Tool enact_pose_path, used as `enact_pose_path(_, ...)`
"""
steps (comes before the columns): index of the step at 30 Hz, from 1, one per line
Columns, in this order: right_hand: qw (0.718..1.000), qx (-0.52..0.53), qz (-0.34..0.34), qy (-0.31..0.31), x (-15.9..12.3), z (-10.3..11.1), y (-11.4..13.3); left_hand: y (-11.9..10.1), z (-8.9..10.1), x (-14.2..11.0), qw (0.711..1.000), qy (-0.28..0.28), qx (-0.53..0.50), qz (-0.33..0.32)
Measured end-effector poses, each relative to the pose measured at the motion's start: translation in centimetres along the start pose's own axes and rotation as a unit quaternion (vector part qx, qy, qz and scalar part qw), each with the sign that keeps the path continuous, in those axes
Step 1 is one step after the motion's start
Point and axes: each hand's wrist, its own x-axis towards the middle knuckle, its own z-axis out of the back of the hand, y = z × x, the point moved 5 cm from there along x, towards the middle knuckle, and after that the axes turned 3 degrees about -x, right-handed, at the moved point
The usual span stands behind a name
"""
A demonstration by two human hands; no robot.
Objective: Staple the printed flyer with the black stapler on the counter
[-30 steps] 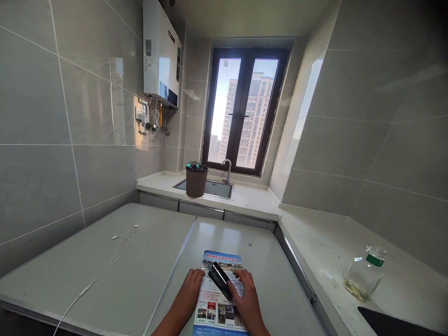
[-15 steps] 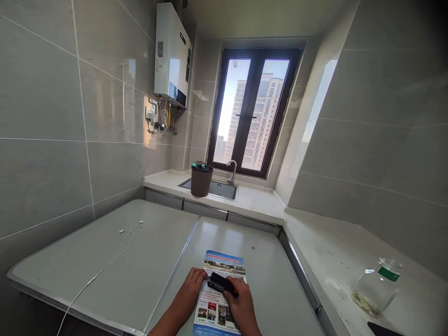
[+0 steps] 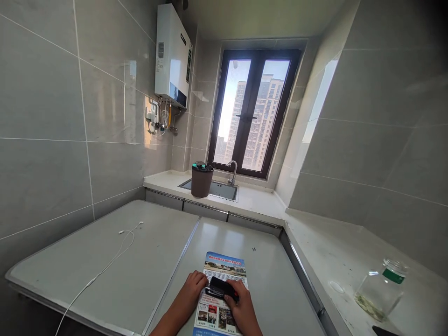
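A printed leaflet [image 3: 224, 267] with a blue top edge and small photos lies on the pale folding table [image 3: 168, 242]. Over its middle is a black stapler [image 3: 217, 286], its front end pointing left toward the leaflet's left edge. My right hand [image 3: 242, 301] grips the stapler's rear part, thumb below and fingers above. At the leaflet's left edge, my left hand [image 3: 192, 290] has its fingers closed together, apparently pinching the paper close to the stapler's front. The exact contact of those fingertips is hard to see.
A white cable [image 3: 105, 267] lies on the table's left half. Two tiny dark staples [image 3: 254, 249] lie beyond the leaflet. A brown bin [image 3: 202, 181] stands by the sink [image 3: 224, 190]. On the right counter is a glass jar [image 3: 381, 289].
The stapler has tilted slightly in my right hand, showing more of its side. My left hand stays at the leaflet's edge, and the view has shifted a little.
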Motion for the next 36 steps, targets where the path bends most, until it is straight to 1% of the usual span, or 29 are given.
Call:
enact_pose_path(3, 1.0, -0.004, -0.005, 0.006, 0.0, -0.1, -0.2, -0.2, 0.0, 0.0, 1.0, 0.006, -0.003, -0.001)
enact_pose_path(6, 1.0, 0.006, 0.0, 0.017, 0.1, 0.0, 0.2, -0.5, 0.3, 0.1, 1.0, 0.008, -0.006, -0.006)
enact_pose_path(11, 1.0, 0.007, 0.0, 0.011, 0.1, 0.3, 0.6, -0.6, 0.4, -0.1, 1.0, 0.011, -0.02, -0.018)
enact_pose_path(16, 1.0, 0.007, -0.008, 0.005, 0.0, 0.2, 0.1, -0.1, -0.1, -0.1, 1.0, 0.02, -0.021, -0.008)
enact_pose_path(20, 1.0, 0.01, -0.009, 0.003, -0.1, 0.0, -0.4, -0.4, 0.3, 0.1, 0.999, 0.026, -0.025, 0.009)
enact_pose_path(24, 1.0, 0.013, -0.003, 0.017, -0.1, -0.4, -1.1, -0.9, 0.8, 0.0, 0.999, 0.031, -0.03, 0.004)
enact_pose_path(28, 1.0, 0.005, -0.01, 0.019, -0.2, -0.5, -1.4, -0.9, 0.8, 0.0, 0.999, 0.032, -0.026, 0.003)
enact_pose_path(33, 1.0, 0.002, -0.016, 0.019, -0.2, -0.2, -0.9, -0.8, 0.6, -0.1, 0.999, 0.025, -0.033, -0.005)
enact_pose_path(36, 1.0, 0.019, -0.015, 0.007, -0.1, 0.0, -0.5, -0.4, 0.9, -0.3, 0.999, 0.0, -0.033, -0.001)
